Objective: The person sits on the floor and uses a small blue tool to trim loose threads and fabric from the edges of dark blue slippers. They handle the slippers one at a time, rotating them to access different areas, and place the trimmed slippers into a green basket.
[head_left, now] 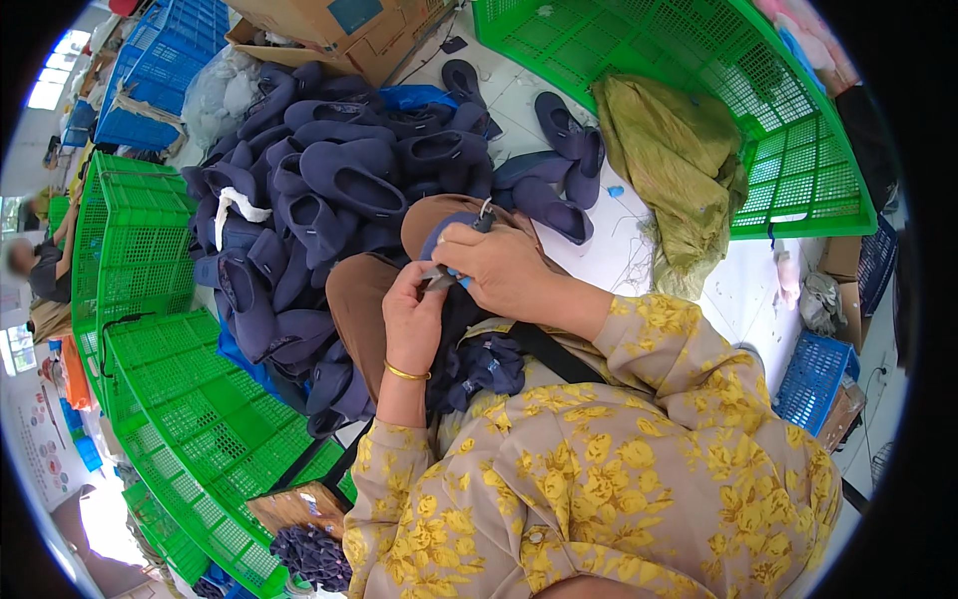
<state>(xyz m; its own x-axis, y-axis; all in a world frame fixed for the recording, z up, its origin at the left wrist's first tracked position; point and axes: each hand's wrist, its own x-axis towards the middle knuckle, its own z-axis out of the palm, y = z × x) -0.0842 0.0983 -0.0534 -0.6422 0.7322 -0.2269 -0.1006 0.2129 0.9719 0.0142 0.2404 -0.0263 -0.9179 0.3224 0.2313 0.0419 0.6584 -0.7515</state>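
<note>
My right hand (499, 265) is closed above my lap around a small dark and metal tool (485, 218), most of it hidden by the fingers. A curved metal end sticks up over the knuckles. Close by, my left hand (411, 311) pinches at a small grey piece (436, 280) where the two hands meet; what it is I cannot make out. A bit of blue shows at my right fingertips. Under my right hand, a navy slipper (439, 236) lies against my brown-trousered knee, mostly covered. Dark navy cloth scraps (484, 369) lie in my lap.
A big heap of navy slippers (349, 180) lies ahead to the left, more slippers (549, 200) on the white floor. Green crates (190, 389) stand left and ahead right, near an olive sack (674, 160). Cardboard boxes (339, 30) stand at the back. Another person (50, 270) is far left.
</note>
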